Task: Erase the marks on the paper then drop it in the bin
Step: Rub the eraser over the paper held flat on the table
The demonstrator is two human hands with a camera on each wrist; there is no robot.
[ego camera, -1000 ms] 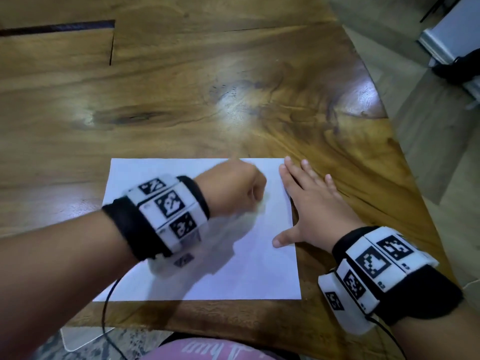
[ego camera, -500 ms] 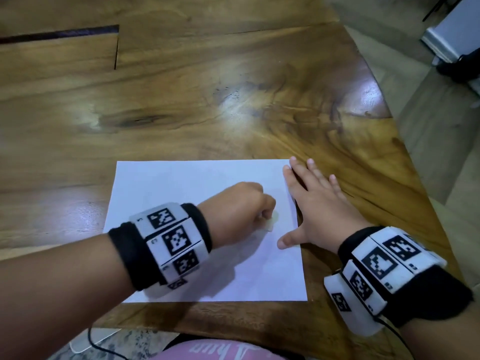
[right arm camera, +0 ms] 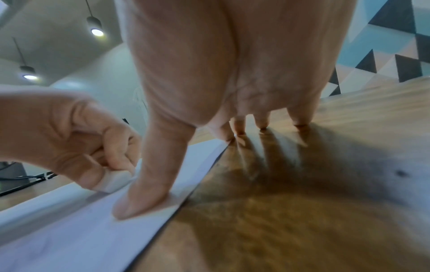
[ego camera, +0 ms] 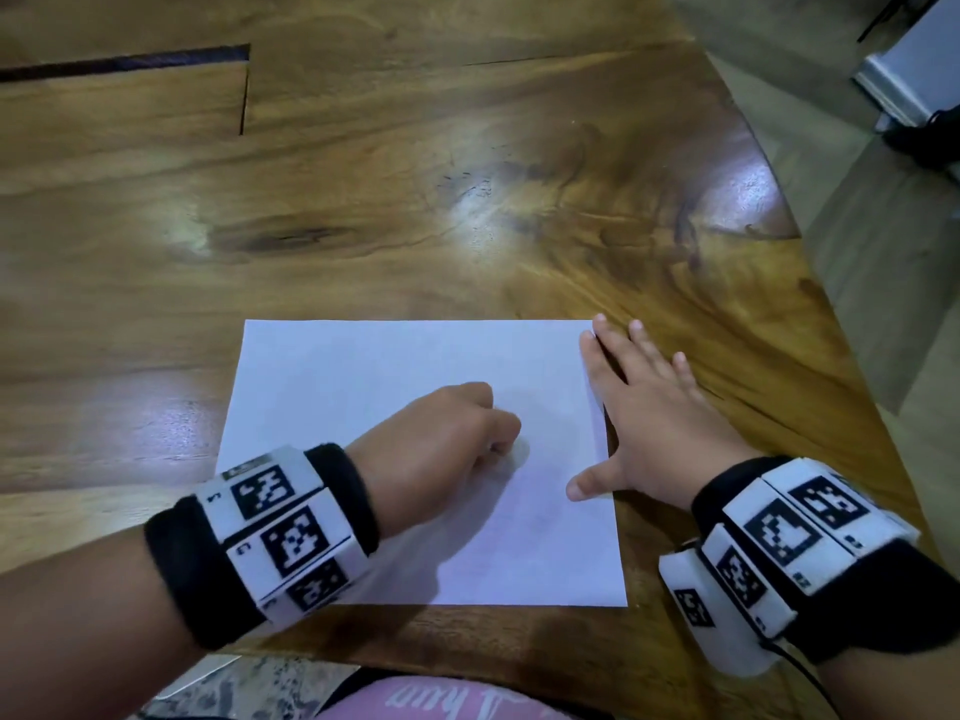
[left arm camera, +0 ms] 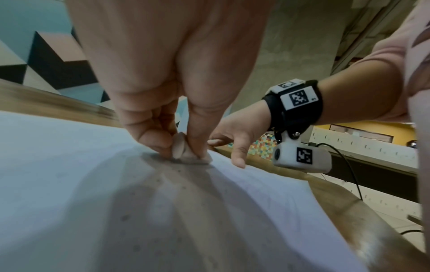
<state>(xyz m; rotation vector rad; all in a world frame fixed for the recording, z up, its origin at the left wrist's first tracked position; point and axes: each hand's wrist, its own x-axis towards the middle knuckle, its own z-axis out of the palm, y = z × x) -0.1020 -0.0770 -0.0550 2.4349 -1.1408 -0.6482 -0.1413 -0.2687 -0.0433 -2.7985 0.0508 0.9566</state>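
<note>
A white sheet of paper [ego camera: 363, 397] lies flat on the wooden table [ego camera: 467, 200], near its front edge. My left hand [ego camera: 447, 439] is curled in a fist over the middle-right of the sheet and pinches a small pale eraser [left arm camera: 184, 150] [right arm camera: 114, 181] against the paper [left arm camera: 69, 184]. My right hand [ego camera: 654, 423] lies flat with fingers spread along the sheet's right edge, its thumb [right arm camera: 144, 184] pressing on the paper [right arm camera: 69, 230] and its other fingers on the wood. No marks show clearly on the sheet. No bin is in view.
The table's right edge [ego camera: 810, 283] curves away to a tiled floor [ego camera: 883, 252]. A white unit [ego camera: 914, 70] with a dark object beside it stands on the floor at far right. A slot [ego camera: 124, 62] cuts the tabletop at far left.
My left fist has slid toward me and slightly right across the sheet, from near its top edge to its middle. The right hand has stayed put on the paper's right edge.
</note>
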